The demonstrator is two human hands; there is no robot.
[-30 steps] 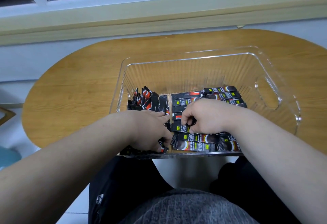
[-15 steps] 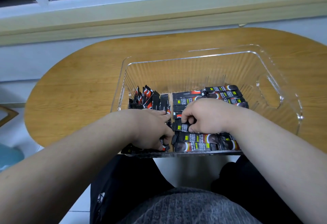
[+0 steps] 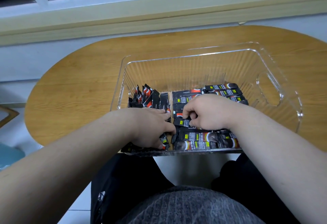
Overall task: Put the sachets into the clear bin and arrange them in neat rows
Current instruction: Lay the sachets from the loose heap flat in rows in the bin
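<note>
A clear plastic bin (image 3: pixel 276 68) stands on the wooden table and holds several black coffee sachets. On the right side flat sachets (image 3: pixel 196 138) lie in a row; on the left a looser bunch of sachets (image 3: pixel 146 98) stands on edge. Both my hands are inside the bin. My right hand (image 3: pixel 207 112) pinches a flat sachet (image 3: pixel 182 123) between thumb and curled fingers. My left hand (image 3: pixel 150 128) lies palm down on the left sachets, its fingers curled round the near ones; what lies under it is hidden.
The oval wooden table (image 3: pixel 79 89) has its near edge right under the bin's front wall. A window sill (image 3: pixel 159 11) runs along the far side. The bin's far half holds no sachets. My dark-trousered legs sit below the table edge.
Both hands stay in nearly the same place inside the bin; the right hand's fingers have shifted slightly on the sachet they pinch.
</note>
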